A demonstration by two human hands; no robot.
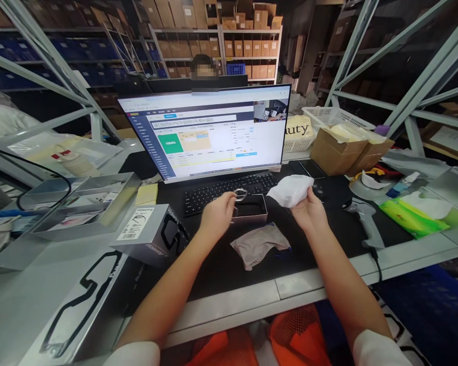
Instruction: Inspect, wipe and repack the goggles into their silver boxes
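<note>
My left hand (pixel 218 213) is closed around a small clear-framed pair of glasses (pixel 240 193), held just above a small open grey box (pixel 252 209) on the black desk mat (pixel 221 264). My right hand (pixel 309 208) pinches a white cloth (pixel 291 189) a little to the right of the box. A beige pouch (pixel 258 244) lies on the mat in front of both hands. A black keyboard (pixel 229 189) sits just behind them, under a lit monitor (pixel 208 131).
A grey glasses box (pixel 148 234) and a larger lid (pixel 57 305) lie at left, with a metal tray (pixel 84 203). A barcode scanner (pixel 366 218), green packet (pixel 412 216), cardboard boxes (pixel 339 147) and white basket (pixel 328 119) stand at right. A person sits behind the monitor.
</note>
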